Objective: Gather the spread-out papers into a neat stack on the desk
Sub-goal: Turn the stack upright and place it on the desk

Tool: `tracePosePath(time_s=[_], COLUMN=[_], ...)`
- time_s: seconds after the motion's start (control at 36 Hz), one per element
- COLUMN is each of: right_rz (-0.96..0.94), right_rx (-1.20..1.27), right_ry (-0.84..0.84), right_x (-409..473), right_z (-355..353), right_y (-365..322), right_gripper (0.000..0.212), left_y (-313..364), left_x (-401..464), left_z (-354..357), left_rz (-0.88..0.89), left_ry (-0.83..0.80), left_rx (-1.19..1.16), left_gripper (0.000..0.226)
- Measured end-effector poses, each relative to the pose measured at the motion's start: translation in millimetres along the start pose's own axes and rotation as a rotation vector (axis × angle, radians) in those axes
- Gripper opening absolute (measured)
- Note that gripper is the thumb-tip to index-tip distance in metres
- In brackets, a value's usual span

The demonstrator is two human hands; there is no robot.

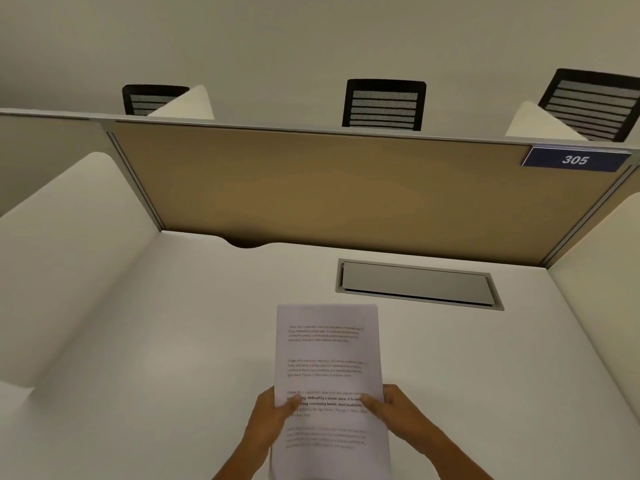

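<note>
Two hands are holding the papers (329,368) above the near middle of the desk (173,341). The left hand (272,415) is gripping the left edge, with its thumb lying on the printed page. The right hand (394,408) is gripping the right edge the same way, thumb on top. Both hands are closed tight on the papers, low down on the long sides.

The papers are looking like one lined-up pile, with the top edge straight and the side edges even. The print is blurry, so I cannot tell how many sheets there are. The bottom edge is running out of the view. I cannot tell if the pile is touching the desk or is lifted off it.

The white desk is lying open on both sides of the papers, with lots of room to the left and right. A gray flap (417,284) is sitting in the desk past the papers, a bit to the right, apart from the top edge. A tan wall (346,188) is standing at the back edge of the desk, and white side walls (69,254) are closing in the left and right. A blue sign (575,160) is reading 305 in the top right corner of the tan wall. Black chairs (384,105) are showing behind it
</note>
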State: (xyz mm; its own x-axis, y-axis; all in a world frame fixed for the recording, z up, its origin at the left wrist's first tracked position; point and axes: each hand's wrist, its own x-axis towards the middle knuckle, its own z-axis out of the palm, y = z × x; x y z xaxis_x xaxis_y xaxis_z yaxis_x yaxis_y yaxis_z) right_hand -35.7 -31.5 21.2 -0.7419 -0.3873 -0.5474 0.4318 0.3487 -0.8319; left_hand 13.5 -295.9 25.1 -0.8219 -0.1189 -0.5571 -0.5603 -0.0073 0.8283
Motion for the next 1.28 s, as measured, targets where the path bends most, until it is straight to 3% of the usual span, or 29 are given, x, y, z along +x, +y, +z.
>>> tracePosePath(time_s=[0.17, 0.33, 0.69, 1.06, 1.28], right_rz=[0.066, 0.07, 0.044, 0.074, 0.073], right_rx=[0.032, 0.108, 0.189, 0.208, 0.191], right_ry=[-0.084, -0.125, 0.022, 0.141, 0.144], right_x=[-15, -16, 7, 67, 106], right_z=[-5, -4, 34, 84, 108], right_y=[-13, -25, -44, -85, -122], right_gripper=[0.027, 0.032, 0.023, 0.029, 0.034], left_y=[5, 25, 26, 25, 41], left_x=[1, 9, -4, -2, 9], left_z=[-16, -36, -78, -154, -204], left_rz=[-0.084, -0.054, -0.004, -0.004, 0.105], left_ry=[-0.079, -0.024, -0.033, 0.024, -0.138], left_rx=[-0.035, -0.099, -0.024, 0.019, -0.007], left_gripper=[0.042, 0.03, 0.017, 0.027, 0.041])
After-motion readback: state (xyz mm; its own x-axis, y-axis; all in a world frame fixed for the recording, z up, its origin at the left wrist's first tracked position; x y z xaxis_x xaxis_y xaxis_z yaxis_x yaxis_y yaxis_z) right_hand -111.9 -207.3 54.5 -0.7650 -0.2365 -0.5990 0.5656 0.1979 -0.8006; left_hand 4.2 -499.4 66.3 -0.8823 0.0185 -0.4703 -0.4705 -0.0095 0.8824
